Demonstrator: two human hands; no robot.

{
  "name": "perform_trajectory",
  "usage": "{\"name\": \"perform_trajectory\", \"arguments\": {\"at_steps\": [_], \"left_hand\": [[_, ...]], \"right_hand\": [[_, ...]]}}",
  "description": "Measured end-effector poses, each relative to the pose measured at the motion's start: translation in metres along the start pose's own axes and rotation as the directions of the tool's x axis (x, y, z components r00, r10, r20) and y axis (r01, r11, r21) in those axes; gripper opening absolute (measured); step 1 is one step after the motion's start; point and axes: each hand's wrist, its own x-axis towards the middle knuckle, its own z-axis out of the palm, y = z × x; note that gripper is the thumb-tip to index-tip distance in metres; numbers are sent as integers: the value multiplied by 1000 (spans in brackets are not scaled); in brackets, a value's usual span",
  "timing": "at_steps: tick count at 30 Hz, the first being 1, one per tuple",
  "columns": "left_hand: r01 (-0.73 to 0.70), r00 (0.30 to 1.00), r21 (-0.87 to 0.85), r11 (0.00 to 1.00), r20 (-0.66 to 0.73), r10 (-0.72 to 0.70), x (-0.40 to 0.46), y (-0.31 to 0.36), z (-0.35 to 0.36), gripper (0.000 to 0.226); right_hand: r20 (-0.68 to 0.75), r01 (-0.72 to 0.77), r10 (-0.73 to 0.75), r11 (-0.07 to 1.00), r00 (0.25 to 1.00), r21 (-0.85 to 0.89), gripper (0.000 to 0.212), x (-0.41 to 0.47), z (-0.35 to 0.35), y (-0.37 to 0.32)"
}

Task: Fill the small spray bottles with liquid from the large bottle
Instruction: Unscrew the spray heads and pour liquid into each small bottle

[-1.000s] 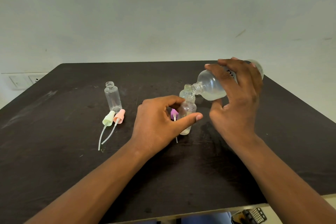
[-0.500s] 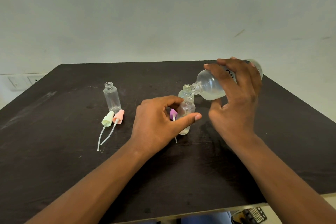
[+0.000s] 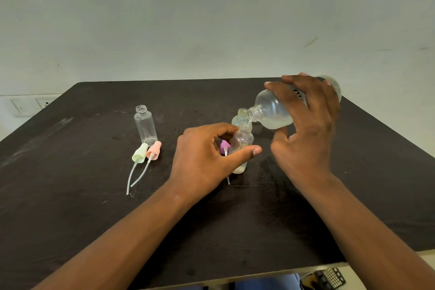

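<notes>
My right hand (image 3: 306,125) grips the large clear bottle (image 3: 273,110), tipped so its open neck hangs just over the mouth of a small clear bottle (image 3: 242,146). A thin stream runs into that bottle, which has a little liquid at its bottom. My left hand (image 3: 207,158) steadies this small bottle between thumb and fingers. A second small bottle (image 3: 240,117) stands right behind it, partly hidden. A third small bottle (image 3: 144,125), empty and uncapped, stands to the left. A purple spray cap (image 3: 224,146) lies by my left fingers.
A green spray cap (image 3: 140,153) and a pink spray cap (image 3: 154,149) with long dip tubes lie on the dark table (image 3: 70,207), left of my hand. Wall sockets (image 3: 28,106) sit at far left. A dark device (image 3: 329,278) lies below the table's front edge.
The large bottle stays tipped over the small bottle and the pour continues. Both hands have barely moved.
</notes>
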Motion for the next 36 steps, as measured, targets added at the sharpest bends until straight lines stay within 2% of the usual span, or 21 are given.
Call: {"name": "perform_trajectory", "arguments": {"at_steps": [36], "left_hand": [[17,1000,3,1000,5,-17,0,-2,1,41]], "right_hand": [[-9,0,0,1000,1000,-2,77,0,-1,-1]]}}
